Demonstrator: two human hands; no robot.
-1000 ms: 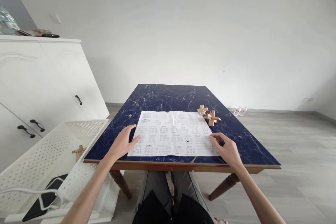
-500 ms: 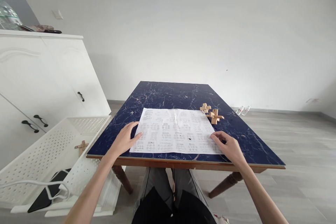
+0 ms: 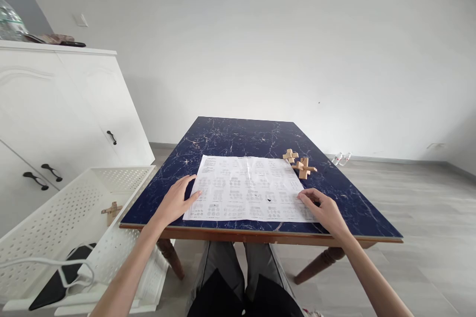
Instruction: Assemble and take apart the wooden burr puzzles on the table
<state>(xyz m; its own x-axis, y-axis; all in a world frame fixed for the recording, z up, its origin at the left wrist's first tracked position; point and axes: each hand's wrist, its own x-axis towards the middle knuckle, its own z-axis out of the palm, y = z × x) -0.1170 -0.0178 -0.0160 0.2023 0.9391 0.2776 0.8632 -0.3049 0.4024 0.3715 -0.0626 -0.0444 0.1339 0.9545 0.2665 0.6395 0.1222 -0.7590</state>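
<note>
A large printed sheet of paper (image 3: 243, 188), covered with rows of small diagrams, lies on the blue marbled table (image 3: 241, 131). At the sheet's left edge rests my left hand (image 3: 175, 200), fingers stretched and thumb apart, the thumb tip over the paper. My right hand (image 3: 324, 210) is at the right edge, thumb and forefinger closed together on the paper's border, the other fingers curled. Just past the sheet's upper right corner sit two wooden burr puzzles: a smaller one (image 3: 290, 155) and a larger one (image 3: 304, 168).
Left of the table stands a white perforated basket (image 3: 52, 218) holding a wooden cross-shaped piece (image 3: 112, 208), a black flat object (image 3: 61, 280) and a white cable. A white cabinet (image 3: 74, 99) is behind it. Bottles (image 3: 342, 159) stand on the floor by the wall.
The view has shifted slightly. Both hands and the sheet keep nearly the same places, and the wooden puzzles have not moved.
</note>
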